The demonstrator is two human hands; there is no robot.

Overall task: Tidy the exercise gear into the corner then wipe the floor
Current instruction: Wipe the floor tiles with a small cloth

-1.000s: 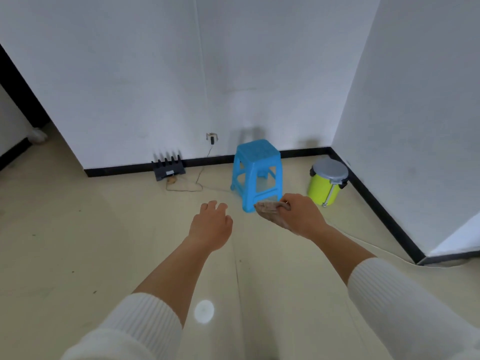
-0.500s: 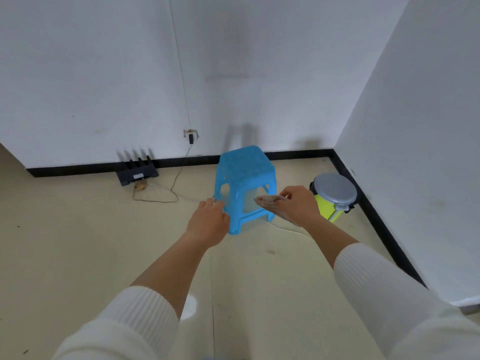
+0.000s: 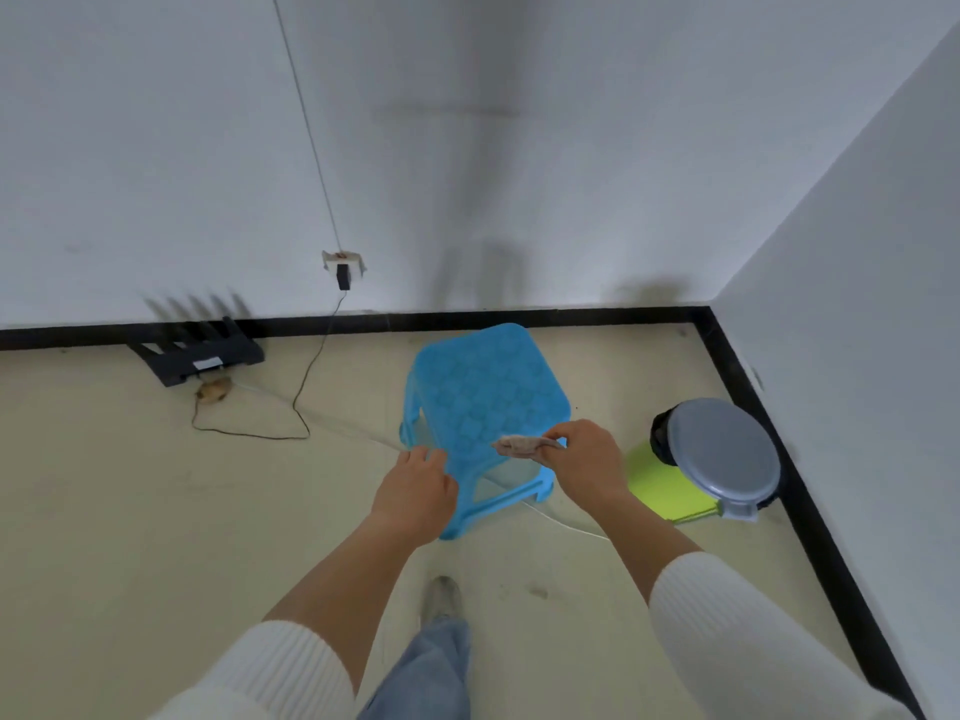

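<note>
My right hand [image 3: 587, 467] pinches a small brownish-grey cloth [image 3: 522, 445], held above the near right edge of a blue plastic stool [image 3: 483, 392]. My left hand [image 3: 418, 491] hovers at the stool's near left corner with fingers loosely curled and nothing in it; whether it touches the stool I cannot tell. The stool stands on the beige floor [image 3: 156, 511] close to the room's corner. No exercise gear is in view.
A lime-green bin with a grey lid [image 3: 719, 459] sits right of the stool against the black skirting. A black router [image 3: 200, 353] lies by the back wall, its cable [image 3: 306, 387] running to a wall socket [image 3: 343, 265]. My leg and shoe [image 3: 441, 602] show below.
I have walked closer to the corner; stool and bin loom larger and lower in view. Both hands have come over the stool. The cloth stays pinched in my right hand.
</note>
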